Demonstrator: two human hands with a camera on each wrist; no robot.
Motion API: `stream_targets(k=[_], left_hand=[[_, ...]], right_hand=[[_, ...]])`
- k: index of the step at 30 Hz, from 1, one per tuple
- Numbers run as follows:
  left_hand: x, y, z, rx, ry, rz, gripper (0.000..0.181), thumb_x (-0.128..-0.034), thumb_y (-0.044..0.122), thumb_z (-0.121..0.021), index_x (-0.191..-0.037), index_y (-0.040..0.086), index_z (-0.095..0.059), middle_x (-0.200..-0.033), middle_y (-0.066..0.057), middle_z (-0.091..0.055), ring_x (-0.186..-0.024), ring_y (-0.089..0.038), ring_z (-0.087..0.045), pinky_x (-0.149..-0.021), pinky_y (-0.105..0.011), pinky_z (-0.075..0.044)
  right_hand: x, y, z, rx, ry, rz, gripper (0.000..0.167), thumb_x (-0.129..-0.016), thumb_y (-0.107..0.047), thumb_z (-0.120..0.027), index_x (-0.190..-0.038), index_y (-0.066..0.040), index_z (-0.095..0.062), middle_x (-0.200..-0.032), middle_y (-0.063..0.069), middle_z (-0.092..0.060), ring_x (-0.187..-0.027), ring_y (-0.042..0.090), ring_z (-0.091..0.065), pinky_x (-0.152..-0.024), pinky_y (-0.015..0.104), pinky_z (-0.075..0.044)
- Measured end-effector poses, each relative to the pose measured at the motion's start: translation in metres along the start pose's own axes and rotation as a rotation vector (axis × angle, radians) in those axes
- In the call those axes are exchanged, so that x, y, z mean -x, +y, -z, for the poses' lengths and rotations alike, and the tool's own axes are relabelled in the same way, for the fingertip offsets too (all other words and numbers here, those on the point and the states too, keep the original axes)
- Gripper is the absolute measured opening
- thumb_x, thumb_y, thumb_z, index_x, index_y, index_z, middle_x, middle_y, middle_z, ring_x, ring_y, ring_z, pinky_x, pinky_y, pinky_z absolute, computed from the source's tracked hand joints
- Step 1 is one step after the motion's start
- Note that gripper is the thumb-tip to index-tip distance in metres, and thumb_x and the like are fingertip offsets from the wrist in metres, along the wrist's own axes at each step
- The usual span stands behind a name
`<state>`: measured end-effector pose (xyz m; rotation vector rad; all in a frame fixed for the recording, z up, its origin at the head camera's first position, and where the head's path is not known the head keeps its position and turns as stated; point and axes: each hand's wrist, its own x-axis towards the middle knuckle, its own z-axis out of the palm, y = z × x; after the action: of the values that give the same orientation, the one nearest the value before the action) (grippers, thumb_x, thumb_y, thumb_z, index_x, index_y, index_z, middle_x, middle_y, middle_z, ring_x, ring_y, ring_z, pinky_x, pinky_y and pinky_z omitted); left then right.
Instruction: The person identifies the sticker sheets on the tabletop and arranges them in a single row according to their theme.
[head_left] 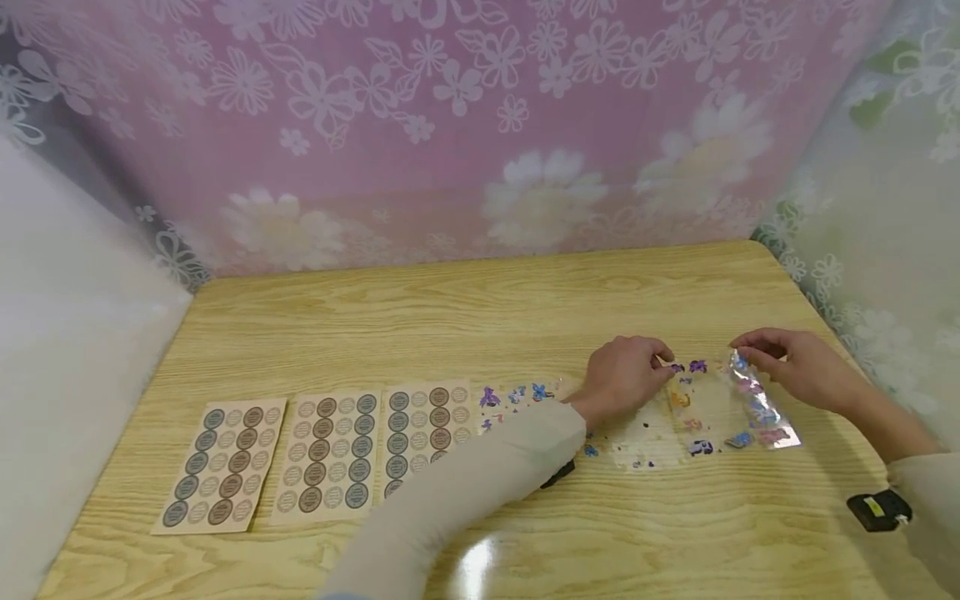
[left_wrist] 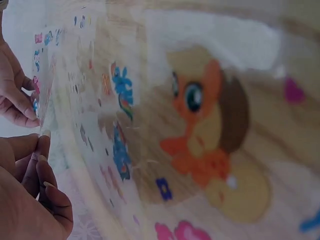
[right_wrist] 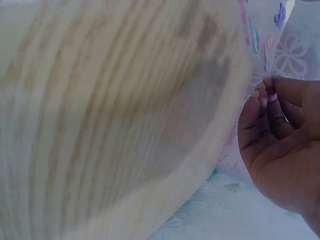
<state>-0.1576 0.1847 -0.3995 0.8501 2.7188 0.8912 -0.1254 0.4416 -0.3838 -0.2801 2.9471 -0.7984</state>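
A clear sticker sheet with colourful cartoon ponies is lifted at its far edge on the right of the table. My left hand pinches its far left corner between thumb and fingers. At the far right corner, the thumb and fingertips of my right hand grip the film, which bends and shines there. The left wrist view shows both hands close to the film, and a large orange pony sticker nearby. Beneath my left forearm lie more clear pony sheets, partly hidden by the sleeve.
To the left, three brown sheets of round labels lie in a row on the wooden table. A small black device is at my right sleeve. Floral curtains hang behind and beside the table.
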Motion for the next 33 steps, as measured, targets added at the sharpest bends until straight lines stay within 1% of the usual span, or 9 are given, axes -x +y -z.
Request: stream_targets(k=[6,10,13,16,19,22,25,28,33], left_hand=[[-0.002,0.0,-0.007,-0.112,-0.012,-0.029,0.02,-0.0937,0.036,-0.062,-0.112,0.033,-0.07,-0.089,0.022,-0.066,-0.069,0.009,-0.054,-0.054,-0.012,-0.039],[-0.003,-0.002,-0.01,-0.189,0.007,-0.089,0.021,-0.0941,0.035,-0.061,-0.112,0.032,-0.07,-0.089,0.021,-0.067,-0.071,0.006,-0.054,-0.056,-0.012,-0.038],[-0.004,-0.001,-0.012,-0.245,0.002,-0.128,0.022,-0.0958,0.035,-0.059,-0.116,0.032,-0.069,-0.091,0.02,-0.067,-0.075,0.003,-0.055,-0.058,-0.013,-0.039],[-0.005,0.0,-0.014,-0.307,-0.011,-0.156,0.024,-0.0973,0.035,-0.056,-0.118,0.033,-0.068,-0.095,0.02,-0.067,-0.081,-0.001,-0.055,-0.066,-0.015,-0.041],[-0.006,0.001,-0.015,-0.374,-0.008,-0.187,0.022,-0.098,0.034,-0.054,-0.115,0.034,-0.069,-0.096,0.02,-0.067,-0.08,-0.002,-0.057,-0.069,-0.018,-0.043],[-0.006,0.001,-0.017,-0.443,0.0,-0.209,0.02,-0.0987,0.032,-0.053,-0.108,0.034,-0.071,-0.092,0.019,-0.068,-0.074,-0.004,-0.058,-0.065,-0.02,-0.043],[-0.007,0.004,-0.016,-0.486,-0.005,-0.197,0.021,-0.0996,0.028,-0.051,-0.1,0.034,-0.071,-0.085,0.018,-0.067,-0.073,-0.006,-0.056,-0.064,-0.022,-0.042],[-0.007,0.008,-0.014,-0.524,-0.029,-0.162,0.024,-0.1003,0.025,-0.049,-0.093,0.034,-0.07,-0.081,0.016,-0.066,-0.075,-0.008,-0.054,-0.068,-0.025,-0.043],[-0.009,0.014,-0.014,-0.577,-0.085,-0.104,0.023,-0.1002,0.026,-0.048,-0.091,0.034,-0.068,-0.083,0.015,-0.066,-0.079,-0.008,-0.053,-0.074,-0.027,-0.044]], right_hand=[[0.0,0.007,-0.009,-0.015,-0.017,0.0,0.026,-0.101,-0.016,-0.05,-0.113,0.003,-0.063,-0.095,0.009,-0.065,-0.071,0.009,-0.053,-0.054,0.026,-0.042],[0.0,0.007,-0.011,0.001,-0.025,-0.013,0.026,-0.101,-0.018,-0.05,-0.112,0.002,-0.064,-0.095,0.008,-0.064,-0.072,0.008,-0.054,-0.057,0.026,-0.045],[0.0,0.008,-0.013,0.014,-0.032,-0.026,0.027,-0.101,-0.019,-0.05,-0.112,0.001,-0.064,-0.093,0.007,-0.064,-0.071,0.01,-0.054,-0.058,0.026,-0.045],[0.0,0.009,-0.015,0.023,-0.041,-0.033,0.027,-0.101,-0.019,-0.049,-0.112,0.002,-0.064,-0.091,0.006,-0.064,-0.071,0.011,-0.054,-0.059,0.027,-0.045],[-0.001,0.008,-0.017,0.037,-0.04,-0.037,0.026,-0.101,-0.018,-0.05,-0.11,0.002,-0.064,-0.088,0.005,-0.064,-0.071,0.011,-0.054,-0.059,0.028,-0.045],[-0.001,0.007,-0.018,0.045,-0.034,-0.039,0.025,-0.1,-0.018,-0.052,-0.109,0.001,-0.065,-0.087,0.004,-0.064,-0.071,0.012,-0.055,-0.059,0.028,-0.045],[-0.001,0.007,-0.018,0.051,-0.029,-0.041,0.024,-0.1,-0.018,-0.053,-0.108,0.001,-0.066,-0.087,0.004,-0.064,-0.071,0.013,-0.055,-0.06,0.028,-0.046],[-0.001,0.009,-0.02,0.052,-0.027,-0.044,0.025,-0.1,-0.018,-0.053,-0.108,0.001,-0.066,-0.087,0.004,-0.064,-0.071,0.013,-0.054,-0.06,0.028,-0.046],[-0.001,0.01,-0.021,0.045,-0.034,-0.061,0.027,-0.1,-0.02,-0.052,-0.11,0.002,-0.065,-0.086,0.003,-0.064,-0.069,0.012,-0.053,-0.059,0.027,-0.045]])
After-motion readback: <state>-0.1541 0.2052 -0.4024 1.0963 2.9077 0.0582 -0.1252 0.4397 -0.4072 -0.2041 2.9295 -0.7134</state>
